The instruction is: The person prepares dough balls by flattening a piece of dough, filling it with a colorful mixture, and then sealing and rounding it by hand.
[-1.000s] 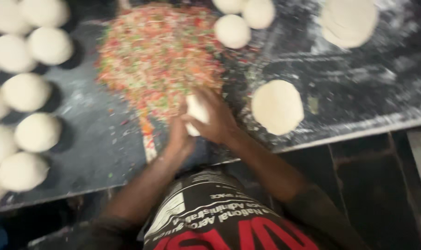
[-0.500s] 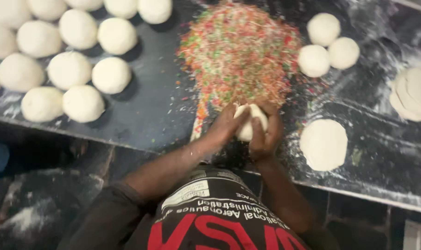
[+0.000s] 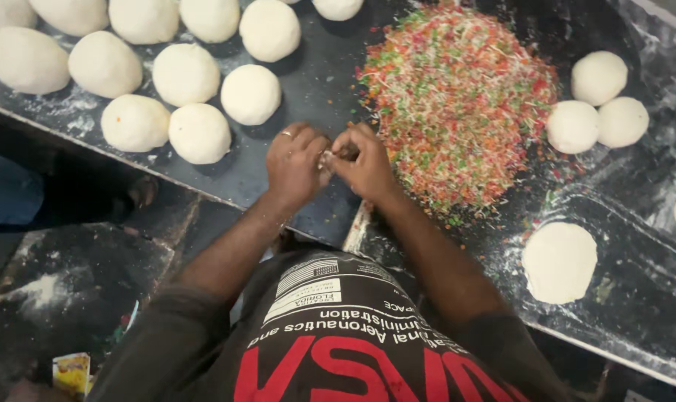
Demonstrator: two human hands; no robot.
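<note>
Near the middle of the frame the left hand (image 3: 297,164) and the right hand (image 3: 364,165) meet, fingertips together, both pinched closed around a small piece of dough (image 3: 327,157) that is mostly hidden between them. It lies equally near to both hands and shows no clear long axis. Just to the right of the right hand, almost touching it, spreads the heap of red, green and orange shreds (image 3: 457,104). A group of dough balls (image 3: 185,74) sits at upper left on the dark floured desk (image 3: 315,82), three more dough balls (image 3: 598,104) at upper right. A flattened dough disc (image 3: 559,262) lies at lower right, well apart. Nothing stands between hands and heap.
</note>
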